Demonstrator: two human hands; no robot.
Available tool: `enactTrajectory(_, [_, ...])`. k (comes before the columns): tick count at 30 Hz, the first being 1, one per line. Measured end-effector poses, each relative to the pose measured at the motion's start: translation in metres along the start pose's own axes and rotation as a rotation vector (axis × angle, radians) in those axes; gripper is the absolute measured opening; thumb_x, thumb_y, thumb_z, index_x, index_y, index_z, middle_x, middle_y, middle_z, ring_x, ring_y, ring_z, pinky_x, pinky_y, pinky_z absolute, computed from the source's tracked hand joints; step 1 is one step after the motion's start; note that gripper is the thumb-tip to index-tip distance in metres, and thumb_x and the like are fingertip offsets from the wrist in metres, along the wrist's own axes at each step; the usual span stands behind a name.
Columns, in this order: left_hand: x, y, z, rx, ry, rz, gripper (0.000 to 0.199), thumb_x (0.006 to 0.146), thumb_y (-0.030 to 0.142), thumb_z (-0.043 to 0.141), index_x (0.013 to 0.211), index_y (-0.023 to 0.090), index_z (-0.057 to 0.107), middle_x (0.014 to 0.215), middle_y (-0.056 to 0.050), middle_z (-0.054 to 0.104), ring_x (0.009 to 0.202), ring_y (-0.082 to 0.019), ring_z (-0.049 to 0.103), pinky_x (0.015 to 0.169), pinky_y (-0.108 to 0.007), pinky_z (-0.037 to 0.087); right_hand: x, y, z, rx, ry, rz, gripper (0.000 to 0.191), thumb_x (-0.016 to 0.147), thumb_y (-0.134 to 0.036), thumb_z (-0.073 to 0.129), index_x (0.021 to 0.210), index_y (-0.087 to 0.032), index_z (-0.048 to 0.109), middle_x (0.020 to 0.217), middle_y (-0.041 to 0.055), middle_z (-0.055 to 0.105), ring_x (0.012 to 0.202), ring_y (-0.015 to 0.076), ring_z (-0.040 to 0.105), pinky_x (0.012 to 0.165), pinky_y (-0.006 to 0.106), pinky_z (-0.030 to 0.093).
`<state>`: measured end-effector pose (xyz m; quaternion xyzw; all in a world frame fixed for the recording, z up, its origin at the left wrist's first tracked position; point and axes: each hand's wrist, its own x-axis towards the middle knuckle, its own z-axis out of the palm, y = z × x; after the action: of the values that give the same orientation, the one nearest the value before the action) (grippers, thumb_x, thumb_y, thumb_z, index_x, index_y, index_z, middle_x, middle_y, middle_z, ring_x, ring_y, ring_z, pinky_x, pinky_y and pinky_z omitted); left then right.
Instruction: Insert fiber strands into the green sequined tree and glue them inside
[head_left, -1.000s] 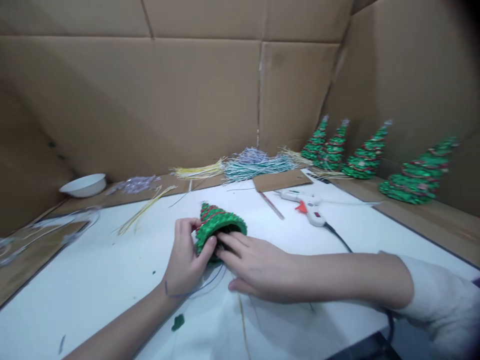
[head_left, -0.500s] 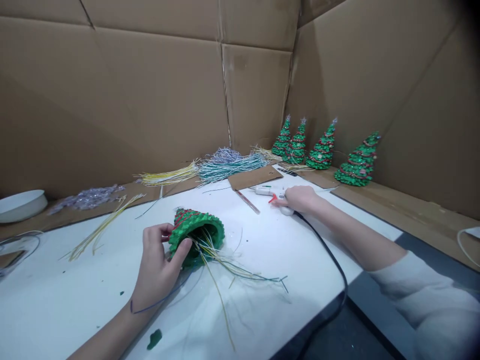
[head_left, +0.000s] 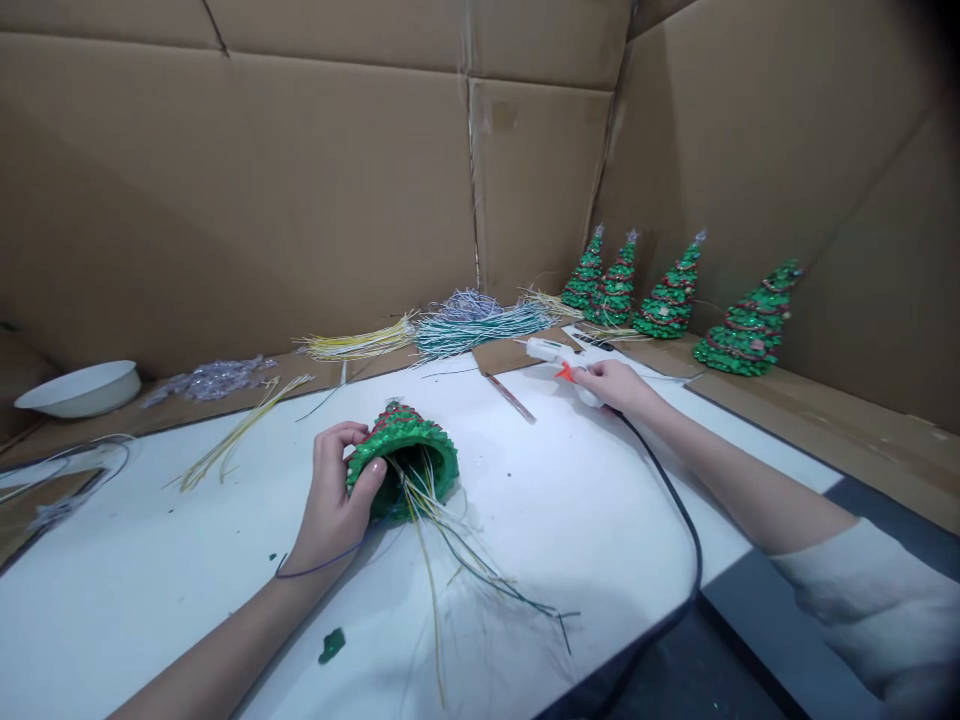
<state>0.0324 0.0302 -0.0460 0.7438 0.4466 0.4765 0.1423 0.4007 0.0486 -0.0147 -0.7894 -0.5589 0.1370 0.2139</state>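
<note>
Green tree [head_left: 409,434] lies tipped, its long axis running from far tip to open near base, wires [head_left: 472,562] trailing out. Left hand [head_left: 335,505] pinches the tree's left side between thumb and curled fingers; right hand [head_left: 621,388], beyond and right of the tree, has fingers curled on the glue gun [head_left: 547,351], nozzle leftward.

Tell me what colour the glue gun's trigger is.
The trigger is bright orange-red; it shows best in the head view.
</note>
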Motion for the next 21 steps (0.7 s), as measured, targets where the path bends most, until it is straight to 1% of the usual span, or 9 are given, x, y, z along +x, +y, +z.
enactTrajectory(3, [-0.001, 0.001, 0.0, -0.046, -0.018, -0.045, 0.023, 0.083, 0.037, 0.045, 0.1, 0.022, 0.042, 0.105, -0.006, 0.045, 0.104, -0.023, 0.047, 0.087, -0.037, 0.042, -0.005, -0.005, -0.001, 0.157, 0.045, 0.001, 0.041, 0.079, -0.053, 0.043, 0.065, -0.016, 0.052, 0.052, 0.002, 0.056, 0.044, 0.0132, 0.052, 0.043, 0.023, 0.036])
enactTrajectory(5, [-0.002, 0.001, 0.0, -0.082, -0.027, -0.084, 0.024, 0.083, 0.037, 0.045, 0.101, 0.022, 0.042, 0.103, -0.005, 0.046, 0.098, -0.021, 0.049, 0.083, -0.034, 0.043, -0.009, -0.009, 0.0, 0.256, 0.044, 0.003, 0.036, 0.079, -0.051, 0.045, 0.066, -0.017, 0.049, 0.05, 0.001, 0.056, 0.042, 0.0122, 0.051, 0.042, 0.022, 0.036])
enactTrajectory(8, [-0.003, 0.003, 0.0, -0.113, -0.04, -0.129, 0.026, 0.083, 0.039, 0.044, 0.103, 0.021, 0.041, 0.101, -0.005, 0.047, 0.089, -0.019, 0.051, 0.076, -0.03, 0.044, -0.012, -0.013, 0.005, 0.384, -0.012, -0.008, 0.033, 0.081, -0.047, 0.045, 0.068, -0.017, 0.049, 0.049, 0.0018, 0.057, 0.041, 0.0123, 0.052, 0.042, 0.022, 0.04])
enactTrajectory(10, [-0.004, 0.005, 0.001, -0.103, -0.045, -0.14, 0.027, 0.083, 0.039, 0.044, 0.104, 0.021, 0.041, 0.101, -0.005, 0.048, 0.09, -0.019, 0.05, 0.077, -0.031, 0.043, -0.015, -0.015, 0.008, 0.466, -0.067, -0.019, 0.033, 0.083, -0.046, 0.044, 0.069, -0.017, 0.05, 0.048, 0.0021, 0.057, 0.04, 0.012, 0.051, 0.042, 0.022, 0.04])
enactTrajectory(13, [-0.004, 0.006, 0.001, -0.07, -0.012, -0.123, 0.026, 0.084, 0.038, 0.044, 0.101, 0.019, 0.044, 0.105, -0.007, 0.048, 0.098, -0.021, 0.048, 0.084, -0.033, 0.041, -0.019, -0.019, 0.013, 0.619, -0.113, -0.029, 0.031, 0.082, -0.042, 0.049, 0.066, -0.016, 0.052, 0.048, 0.0017, 0.056, 0.04, 0.0096, 0.048, 0.042, 0.021, 0.038])
enactTrajectory(16, [-0.004, 0.007, 0.0, -0.059, 0.033, -0.123, 0.025, 0.084, 0.039, 0.044, 0.099, 0.019, 0.044, 0.106, -0.007, 0.049, 0.101, -0.021, 0.049, 0.089, -0.035, 0.039, -0.026, -0.025, 0.014, 0.78, -0.093, -0.043, 0.022, 0.081, -0.034, 0.054, 0.071, -0.015, 0.055, 0.059, 0.0035, 0.061, 0.048, 0.0097, 0.052, 0.046, 0.02, 0.041])
enactTrajectory(19, [-0.004, 0.005, 0.0, -0.081, 0.083, -0.173, 0.027, 0.084, 0.043, 0.044, 0.098, 0.02, 0.044, 0.1, -0.006, 0.052, 0.097, -0.021, 0.051, 0.086, -0.036, 0.04, -0.032, -0.029, 0.012, 0.885, -0.078, -0.13, 0.013, 0.08, -0.028, 0.054, 0.08, -0.015, 0.055, 0.071, 0.0048, 0.064, 0.057, 0.012, 0.057, 0.052, 0.022, 0.046])
enactTrajectory(21, [-0.004, 0.004, 0.0, -0.123, 0.11, -0.234, 0.028, 0.083, 0.047, 0.044, 0.095, 0.021, 0.045, 0.091, -0.003, 0.053, 0.09, -0.021, 0.053, 0.081, -0.034, 0.042, -0.034, -0.03, 0.011, 0.886, -0.061, -0.203, 0.013, 0.08, -0.029, 0.055, 0.078, -0.016, 0.055, 0.07, 0.0036, 0.062, 0.057, 0.0117, 0.055, 0.052, 0.022, 0.045])
